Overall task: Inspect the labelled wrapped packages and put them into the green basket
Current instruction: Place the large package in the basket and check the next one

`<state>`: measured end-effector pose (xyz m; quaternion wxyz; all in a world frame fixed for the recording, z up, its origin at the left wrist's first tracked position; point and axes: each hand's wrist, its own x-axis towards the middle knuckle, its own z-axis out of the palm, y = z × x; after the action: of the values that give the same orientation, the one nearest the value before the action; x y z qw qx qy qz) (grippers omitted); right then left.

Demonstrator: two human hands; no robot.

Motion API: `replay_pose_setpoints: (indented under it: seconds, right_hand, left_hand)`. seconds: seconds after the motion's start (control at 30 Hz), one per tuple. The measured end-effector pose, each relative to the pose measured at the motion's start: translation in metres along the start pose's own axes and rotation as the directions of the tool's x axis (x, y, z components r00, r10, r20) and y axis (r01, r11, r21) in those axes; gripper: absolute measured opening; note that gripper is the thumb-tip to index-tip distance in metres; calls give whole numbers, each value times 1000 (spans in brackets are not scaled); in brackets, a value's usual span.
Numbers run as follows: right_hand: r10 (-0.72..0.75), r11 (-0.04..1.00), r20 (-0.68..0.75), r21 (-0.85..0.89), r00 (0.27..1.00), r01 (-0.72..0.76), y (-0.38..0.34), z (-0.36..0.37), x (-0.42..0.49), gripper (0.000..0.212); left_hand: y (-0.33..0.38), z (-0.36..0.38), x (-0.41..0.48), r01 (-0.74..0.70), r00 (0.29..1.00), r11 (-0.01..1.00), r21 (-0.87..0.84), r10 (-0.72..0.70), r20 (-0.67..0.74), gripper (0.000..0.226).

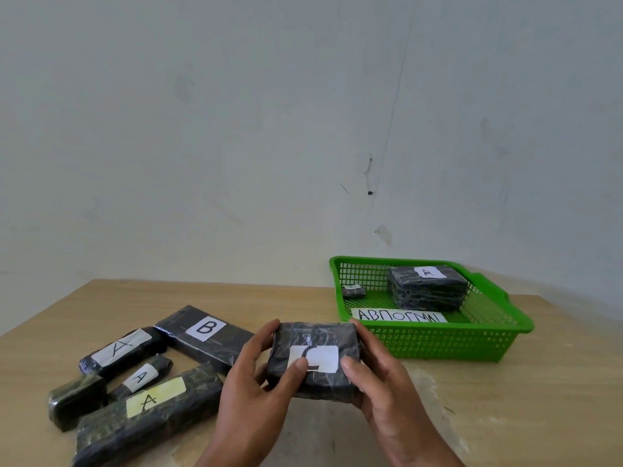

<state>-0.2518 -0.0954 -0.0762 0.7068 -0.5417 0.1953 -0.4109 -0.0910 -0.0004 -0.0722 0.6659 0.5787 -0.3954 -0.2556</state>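
Observation:
Both hands hold a dark wrapped package point(315, 342) with a white label above the table, its letter partly hidden by my thumbs. My left hand point(251, 392) grips its left side, my right hand point(381, 382) its right side. The green basket point(448, 342) stands behind and to the right, apart from the package. Inside it lie a large package labelled A point(428, 291), a small package point(354, 292) and a white paper sign point(399, 315). On the left of the table lie several more wrapped packages: one labelled B point(205, 332) and three labelled A point(145, 409).
A small unlabelled wrapped bundle point(76, 401) lies at the far left near the table's edge. The wooden table point(505, 399) stands against a pale wall point(236, 129), with the basket near the back right corner.

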Motion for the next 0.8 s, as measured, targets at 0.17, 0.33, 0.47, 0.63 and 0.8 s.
replay_pose_setpoints:
  seconds: [0.17,0.33,0.47,0.63,0.8]
  right_hand:
    - [3,1000,-50,-27,999,-4,0,0,5,45]
    - [-27,987,-25,-157,999,23,0,-4,-1,85]
    - [-75,957,-39,-283,996,61,-2,-7,-2,88]
    - [-34,960,-17,-278,999,28,-1,-7,-4,94]
    - [-47,952,-38,-303,998,34,1,-11,-1,104]
  left_hand:
    - [4,-3,-2,7,995,999,-52,-2,100,69]
    - [4,-1,-2,18,997,999,-49,-14,80,56]
    - [10,-2,-4,63,993,993,-99,-52,109,56]
    - [12,-3,-4,46,992,996,-76,-36,119,56]
    - [14,-4,-6,38,988,995,-97,-22,154,60]
